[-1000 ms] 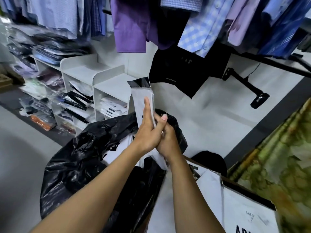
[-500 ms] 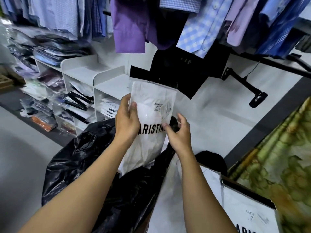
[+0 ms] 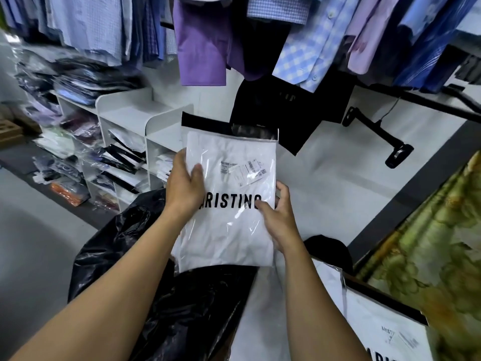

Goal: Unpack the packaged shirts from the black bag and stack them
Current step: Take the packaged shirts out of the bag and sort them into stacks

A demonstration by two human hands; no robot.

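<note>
A white packaged shirt (image 3: 229,225) in clear plastic with black lettering and a black top strip is held flat, face up, above the black bag (image 3: 135,256). My left hand (image 3: 183,187) grips its left edge, thumb on top of the plastic. My right hand (image 3: 279,220) holds the right edge, thumb pressed on the lettering. The crumpled black bag lies open below, under my forearms. At the lower right lies another white packaged shirt (image 3: 385,332) of the same kind, partly cut off by the frame.
White shelf cubbies (image 3: 125,121) with packed shirts stand at the left. Hanging shirts (image 3: 299,35) fill the top on a black rack (image 3: 377,131). A green patterned cloth (image 3: 429,256) lies at the right. Grey floor (image 3: 33,230) shows at the left.
The packaged shirt has turned from edge-on between my pressed hands to flat and face up. My hands have spread apart to its left and right edges.
</note>
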